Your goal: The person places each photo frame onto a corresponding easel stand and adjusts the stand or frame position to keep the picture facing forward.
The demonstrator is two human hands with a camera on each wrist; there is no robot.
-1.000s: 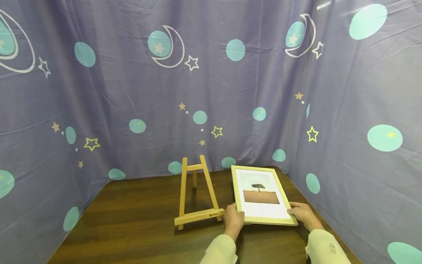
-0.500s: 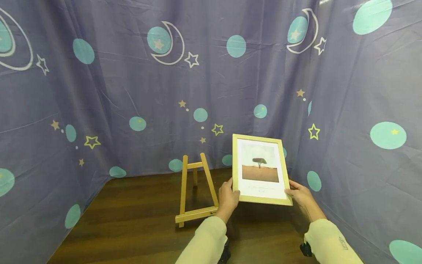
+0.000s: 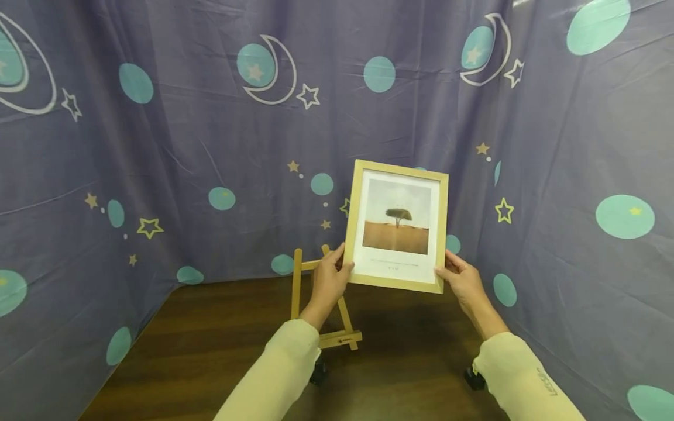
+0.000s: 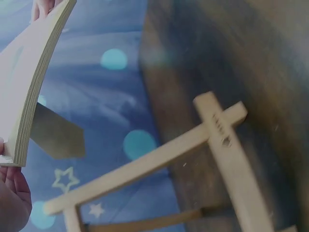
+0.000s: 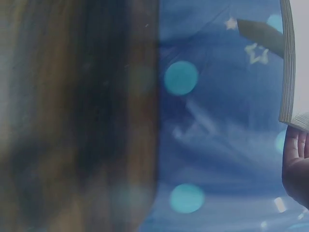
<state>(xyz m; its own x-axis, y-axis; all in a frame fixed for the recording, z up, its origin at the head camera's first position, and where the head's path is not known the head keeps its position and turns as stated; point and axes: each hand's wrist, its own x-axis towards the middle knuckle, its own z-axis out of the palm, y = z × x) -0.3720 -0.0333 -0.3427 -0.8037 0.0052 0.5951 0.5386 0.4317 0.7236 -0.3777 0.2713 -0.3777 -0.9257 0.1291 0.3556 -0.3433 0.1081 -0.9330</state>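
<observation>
A picture frame point(image 3: 397, 286) with a pale wooden border and a tree print is held up above the table, tilted slightly clockwise. My left hand point(image 3: 329, 280) grips its lower left edge, thumb on the front. On the lower right edge my right hand point(image 3: 463, 283) pinches it the same way. Behind the left hand and forearm stands a small wooden easel point(image 3: 296, 286), partly hidden. The left wrist view shows the easel's ledge point(image 4: 231, 159) close by, and a flat support leg point(image 4: 58, 133) sticking out behind the picture frame. In the right wrist view, fingers point(image 5: 292, 145) lie under the frame's corner.
The dark wooden table point(image 3: 210, 351) carries the easel. A purple curtain point(image 3: 184, 146) with moons, stars and turquoise dots surrounds the table at the back and both sides. Black straps point(image 3: 475, 379) hang under the pale sleeves.
Both hands have raised the picture frame off the table and brought it up and to the left, turning it more upright. The easel stays where it was; the left arm now covers part of it.
</observation>
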